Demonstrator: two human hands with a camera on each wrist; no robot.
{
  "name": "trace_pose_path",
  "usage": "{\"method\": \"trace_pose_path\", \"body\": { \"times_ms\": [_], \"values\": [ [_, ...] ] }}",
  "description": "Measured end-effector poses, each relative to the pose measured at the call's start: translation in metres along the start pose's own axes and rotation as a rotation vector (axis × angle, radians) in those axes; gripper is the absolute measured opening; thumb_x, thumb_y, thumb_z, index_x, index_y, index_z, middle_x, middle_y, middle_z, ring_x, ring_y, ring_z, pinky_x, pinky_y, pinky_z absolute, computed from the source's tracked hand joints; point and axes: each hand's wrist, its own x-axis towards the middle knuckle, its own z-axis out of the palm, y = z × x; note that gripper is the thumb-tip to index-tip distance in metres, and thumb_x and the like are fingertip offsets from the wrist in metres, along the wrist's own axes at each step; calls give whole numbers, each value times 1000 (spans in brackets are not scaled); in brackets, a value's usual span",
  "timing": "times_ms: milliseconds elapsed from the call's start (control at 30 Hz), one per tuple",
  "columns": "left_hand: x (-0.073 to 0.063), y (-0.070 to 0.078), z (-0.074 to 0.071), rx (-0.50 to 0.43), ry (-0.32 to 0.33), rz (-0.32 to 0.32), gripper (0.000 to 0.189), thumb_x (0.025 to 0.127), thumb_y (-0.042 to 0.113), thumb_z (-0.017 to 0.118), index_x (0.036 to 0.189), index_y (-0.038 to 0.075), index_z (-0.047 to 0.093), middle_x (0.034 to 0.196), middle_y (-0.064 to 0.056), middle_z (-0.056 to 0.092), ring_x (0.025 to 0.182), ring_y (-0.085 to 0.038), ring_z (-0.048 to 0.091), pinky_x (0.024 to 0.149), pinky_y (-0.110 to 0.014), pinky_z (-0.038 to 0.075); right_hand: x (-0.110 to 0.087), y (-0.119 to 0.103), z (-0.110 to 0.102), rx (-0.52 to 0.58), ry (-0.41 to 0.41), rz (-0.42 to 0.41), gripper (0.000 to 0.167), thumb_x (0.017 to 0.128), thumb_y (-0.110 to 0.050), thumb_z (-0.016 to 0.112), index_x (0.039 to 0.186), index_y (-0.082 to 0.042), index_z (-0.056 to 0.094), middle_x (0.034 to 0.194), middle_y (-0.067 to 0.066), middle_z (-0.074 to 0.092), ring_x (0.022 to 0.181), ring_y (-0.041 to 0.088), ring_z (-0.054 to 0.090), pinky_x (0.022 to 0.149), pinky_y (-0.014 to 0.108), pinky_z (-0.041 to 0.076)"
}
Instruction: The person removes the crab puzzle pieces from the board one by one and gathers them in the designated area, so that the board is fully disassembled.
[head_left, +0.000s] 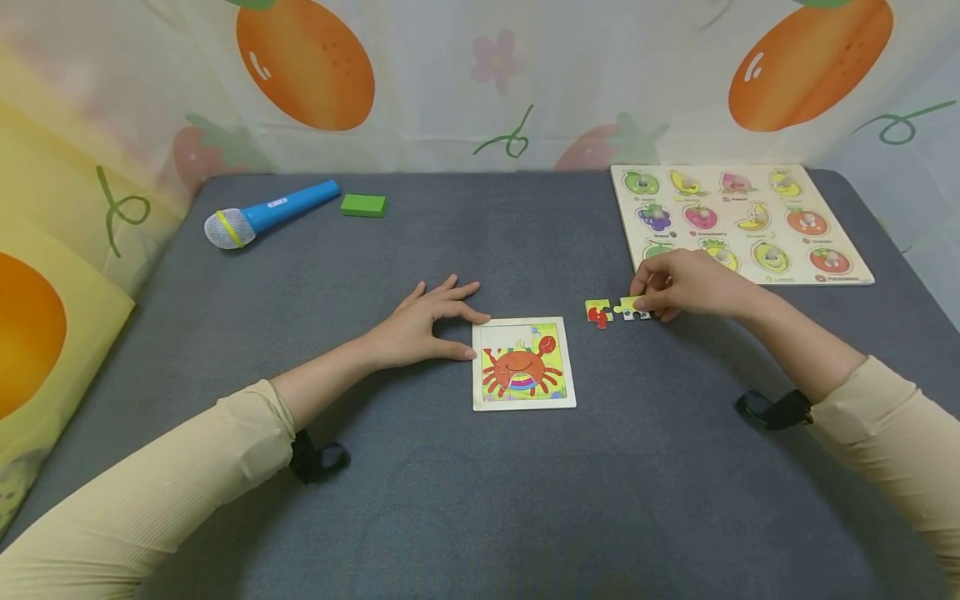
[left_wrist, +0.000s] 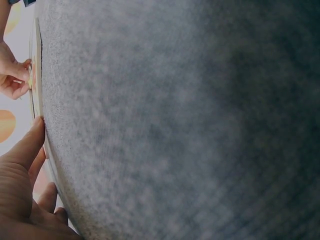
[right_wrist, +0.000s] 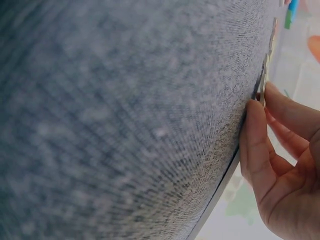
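A square crab puzzle (head_left: 523, 367) in a pale frame lies on the table, its upper-left part showing bare backing. With fingers spread, my left hand (head_left: 427, 327) touches the frame's left edge and upper-left corner by thumb and index finger; the left wrist view shows a fingertip against the frame's side (left_wrist: 37, 65). To the right, my right hand (head_left: 693, 283) pinches a yellow puzzle piece (head_left: 627, 304) between thumb and fingers, low over the table. Part of that piece is hidden by the fingertips. Beside it lies a red-and-yellow puzzle piece (head_left: 597, 312).
A fruit knob board (head_left: 813, 200) lies at the back right, partly behind my right hand. At the back left are a blue toy microphone (head_left: 288, 206) and a green block (head_left: 363, 205). A fruit-print curtain (head_left: 442, 83) hangs behind the grey table (head_left: 480, 500).
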Motion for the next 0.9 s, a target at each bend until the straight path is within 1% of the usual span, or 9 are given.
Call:
{"method": "trace_pose_path", "body": {
  "times_ms": [433,600,700,900],
  "values": [
    [0,0,1,7,3,3,52,83,30,79,132,23,65,165,-5,28,158,-28,5,125,-62,-7,-3,-4,2,-61,30,-14,10,91,-12,69,97,-5,68,74,7,68,63,15,66,59,25,57],
    [0,0,1,3,1,7,52,83,29,80,132,22,64,165,-6,27,158,-30,4,124,-64,-7,-3,-7,3,-125,47,-24,8,90,-12,70,96,-7,68,74,6,69,62,14,65,57,26,54],
    [0,0,1,8,0,-2,52,83,30,79,132,23,64,165,-5,27,158,-28,4,125,-62,-7,-2,-10,3,-171,51,-35,7,90,-12,70,95,-9,68,74,5,69,61,14,64,56,27,50],
    [0,0,1,11,-2,-5,51,84,30,79,132,23,65,165,-5,27,158,-28,4,125,-62,-7,-2,-12,4,-221,66,-52,8,88,-12,72,94,-8,67,73,4,69,58,13,61,54,27,48]
  ]
}}
